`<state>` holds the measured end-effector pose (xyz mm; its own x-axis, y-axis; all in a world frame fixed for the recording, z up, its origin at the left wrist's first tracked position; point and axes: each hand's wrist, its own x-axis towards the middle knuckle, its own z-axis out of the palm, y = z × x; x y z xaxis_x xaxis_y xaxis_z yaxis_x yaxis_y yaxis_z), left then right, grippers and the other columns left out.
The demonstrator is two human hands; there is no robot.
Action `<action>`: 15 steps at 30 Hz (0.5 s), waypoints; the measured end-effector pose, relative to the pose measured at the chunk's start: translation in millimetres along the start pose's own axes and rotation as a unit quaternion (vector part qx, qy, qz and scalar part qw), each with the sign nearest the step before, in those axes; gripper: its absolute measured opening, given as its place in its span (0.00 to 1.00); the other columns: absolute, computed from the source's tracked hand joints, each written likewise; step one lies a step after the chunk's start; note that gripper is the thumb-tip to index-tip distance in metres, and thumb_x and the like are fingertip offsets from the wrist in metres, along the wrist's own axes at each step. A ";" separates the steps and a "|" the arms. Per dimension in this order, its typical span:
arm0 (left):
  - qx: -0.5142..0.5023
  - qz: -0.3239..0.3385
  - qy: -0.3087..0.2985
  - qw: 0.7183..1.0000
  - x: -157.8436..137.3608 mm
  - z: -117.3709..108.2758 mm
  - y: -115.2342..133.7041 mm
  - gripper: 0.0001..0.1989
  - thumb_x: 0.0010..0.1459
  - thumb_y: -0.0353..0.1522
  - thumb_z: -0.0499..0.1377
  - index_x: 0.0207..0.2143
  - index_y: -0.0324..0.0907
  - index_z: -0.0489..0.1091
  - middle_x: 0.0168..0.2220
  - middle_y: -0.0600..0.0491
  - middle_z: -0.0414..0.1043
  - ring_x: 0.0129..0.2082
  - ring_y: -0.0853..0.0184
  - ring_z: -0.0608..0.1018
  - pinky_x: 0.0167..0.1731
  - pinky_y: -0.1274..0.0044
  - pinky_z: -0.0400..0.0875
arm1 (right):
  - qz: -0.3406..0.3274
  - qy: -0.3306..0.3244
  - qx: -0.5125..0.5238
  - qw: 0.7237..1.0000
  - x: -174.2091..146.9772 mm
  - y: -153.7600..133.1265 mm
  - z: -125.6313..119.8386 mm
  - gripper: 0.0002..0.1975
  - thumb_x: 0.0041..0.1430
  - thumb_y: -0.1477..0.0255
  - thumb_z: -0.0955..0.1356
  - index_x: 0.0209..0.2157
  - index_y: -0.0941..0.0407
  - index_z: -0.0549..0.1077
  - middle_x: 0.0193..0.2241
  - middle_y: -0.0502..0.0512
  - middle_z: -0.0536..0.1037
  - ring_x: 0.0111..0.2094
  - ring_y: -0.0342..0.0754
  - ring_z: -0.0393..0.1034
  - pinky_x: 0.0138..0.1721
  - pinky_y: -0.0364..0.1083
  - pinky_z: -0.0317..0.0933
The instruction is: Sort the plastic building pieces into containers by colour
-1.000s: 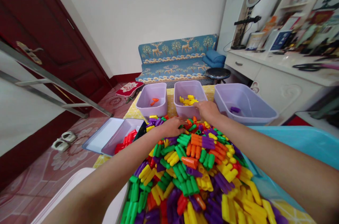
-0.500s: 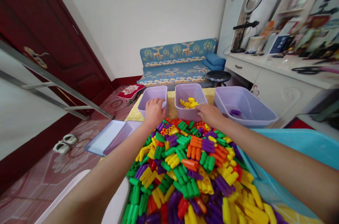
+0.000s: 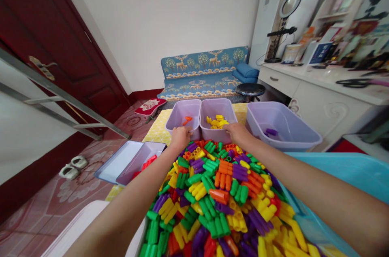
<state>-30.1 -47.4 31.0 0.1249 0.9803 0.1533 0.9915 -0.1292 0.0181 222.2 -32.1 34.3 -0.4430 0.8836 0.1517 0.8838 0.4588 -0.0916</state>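
My left hand (image 3: 181, 137) has its fingers closed at the near side of the left lilac bin (image 3: 184, 105), which holds a few orange pieces (image 3: 187, 120). My right hand (image 3: 238, 133) grips the near right corner of the middle lilac bin (image 3: 219, 104). Yellow pieces (image 3: 217, 121) lie inside that one. The two bins stand side by side, their rims touching or nearly so. Below my hands spreads a big heap of coloured plastic pieces (image 3: 209, 192) in green, yellow, purple, orange and red.
To the right stands another lilac bin (image 3: 282, 139) with purple pieces (image 3: 271, 132). A turquoise tub (image 3: 337, 160) sits under my right forearm. On the left, a lilac container (image 3: 133, 164) holds red pieces. A yellow patterned cloth (image 3: 153, 127) covers the table.
The left bin has shifted right, closing the gap to the middle bin. My left hand moved with it and sits lower on its near side. Orange and red pieces have come into view.
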 end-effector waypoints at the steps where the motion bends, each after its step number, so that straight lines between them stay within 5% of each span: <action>1: -0.002 0.005 0.000 1.000 -0.5 0.0 0.3 0.12 0.61 0.34 0.52 0.36 0.45 0.75 0.37 0.48 0.80 0.44 0.58 0.78 0.42 0.72 0.65 | -0.003 0.003 0.002 1.000 0.1 0.7 0.9 0.13 0.56 0.77 0.60 0.33 0.58 0.76 0.32 0.59 0.79 0.36 0.51 0.71 0.34 0.43 0.56; 9: -0.007 0.015 0.002 1.000 4.4 -1.3 2.0 0.11 0.61 0.33 0.52 0.37 0.45 0.75 0.36 0.47 0.79 0.42 0.57 0.78 0.42 0.71 0.66 | -0.042 0.006 0.016 0.999 2.4 6.6 2.5 0.12 0.58 0.77 0.61 0.37 0.57 0.76 0.36 0.58 0.80 0.39 0.50 0.72 0.39 0.43 0.60; 13: -0.015 0.017 0.040 0.999 -0.1 -6.8 3.3 0.15 0.60 0.35 0.54 0.50 0.47 0.70 0.46 0.47 0.75 0.49 0.56 0.74 0.46 0.68 0.66 | -0.053 0.046 0.012 0.997 -14.4 12.7 -24.5 0.22 0.58 0.74 0.65 0.55 0.59 0.67 0.55 0.63 0.70 0.55 0.54 0.63 0.52 0.49 0.58; 15: -0.042 0.033 0.094 0.994 -4.5 -11.1 6.4 0.19 0.60 0.34 0.54 0.54 0.47 0.66 0.51 0.47 0.71 0.53 0.56 0.70 0.49 0.66 0.65 | -0.016 0.079 -0.018 0.997 -29.1 21.3 -45.3 0.20 0.59 0.71 0.64 0.53 0.60 0.68 0.52 0.65 0.71 0.54 0.57 0.64 0.52 0.52 0.59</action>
<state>-24.7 -54.3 41.4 0.1725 0.9248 0.3390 0.9738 -0.2119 0.0827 260.7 -52.3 72.5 -0.4438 0.8417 0.3075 0.8760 0.4799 -0.0493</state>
